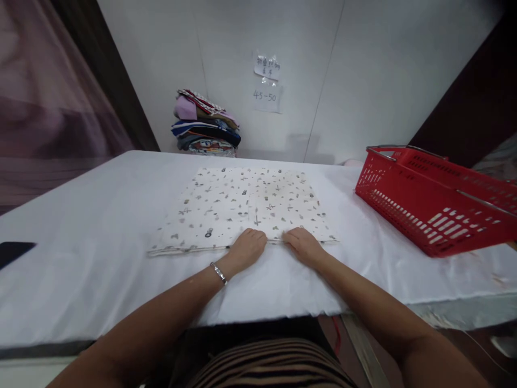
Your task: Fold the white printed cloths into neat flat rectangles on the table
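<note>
Striped top [270,369] nearest us, and beyond it the left hand [247,249] and right hand [305,247] both have their grip clamped on the folded cloth [242,202], its long axis crosswise, spreading away from them across the counter [100,215].

Red basket [420,199], white tablecloth [100,215], black and tan stripes on my shirt [274,366].
My cream cloth [226,202] carries small scattered motifs in grey, black and mustard.
</note>
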Demonstrator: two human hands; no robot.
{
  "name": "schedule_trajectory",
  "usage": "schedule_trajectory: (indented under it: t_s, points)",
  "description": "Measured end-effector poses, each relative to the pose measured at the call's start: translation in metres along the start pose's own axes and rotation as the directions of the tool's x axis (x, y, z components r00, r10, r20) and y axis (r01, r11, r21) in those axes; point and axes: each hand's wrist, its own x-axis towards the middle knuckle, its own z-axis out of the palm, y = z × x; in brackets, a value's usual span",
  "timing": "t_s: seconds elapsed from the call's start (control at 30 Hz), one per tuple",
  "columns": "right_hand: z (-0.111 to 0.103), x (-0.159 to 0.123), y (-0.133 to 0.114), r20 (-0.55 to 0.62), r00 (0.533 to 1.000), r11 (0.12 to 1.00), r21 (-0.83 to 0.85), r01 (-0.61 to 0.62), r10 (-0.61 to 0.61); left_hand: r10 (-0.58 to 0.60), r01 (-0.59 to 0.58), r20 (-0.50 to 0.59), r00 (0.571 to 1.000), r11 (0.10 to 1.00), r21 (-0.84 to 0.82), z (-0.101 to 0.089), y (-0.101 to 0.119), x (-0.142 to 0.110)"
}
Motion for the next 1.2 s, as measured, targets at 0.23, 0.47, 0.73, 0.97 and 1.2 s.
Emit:
schedule_trajectory:
  t_s: [0.23, 0.47, 0.73, 0.97, 1.2]
  points:
    - [-0.005, 0.006, -0.007, -0.051, 0.998, 0.999, -0.003, 0.044, -0.044, -0.009, 0.006, 0.03, 1.0, 0.997, 0.077, -0.012, 0.005, -0.005]
    - [0.016, 0.009, -0.007, 0.022, 0.998, 0.998, 0.021, 0.051, -0.052, -0.032, 0.031, 0.03, 0.999, 0.999, 0.024, 0.002, 0.003, -0.006]
    - [0.032, 0.009, -0.004, 0.008, 0.999, 0.993, 0.105, 0.052, -0.053, -0.147, 0.142, -0.027, 0.989, 0.981, -0.131, 0.024, -0.047, -0.056]
    - [0.05, 0.034, -0.017, 0.022, 0.998, 0.991, 0.126, 0.048, -0.051, -0.234, 0.22, -0.054, 0.971, 0.956, -0.195, -0.005, -0.078, -0.09]
    - [0.034, 0.064, -0.039, 0.038, 0.999, 0.984, 0.18, 0.013, -0.02, -0.267, 0.254, -0.052, 0.962, 0.951, -0.178, -0.01, -0.072, -0.081]
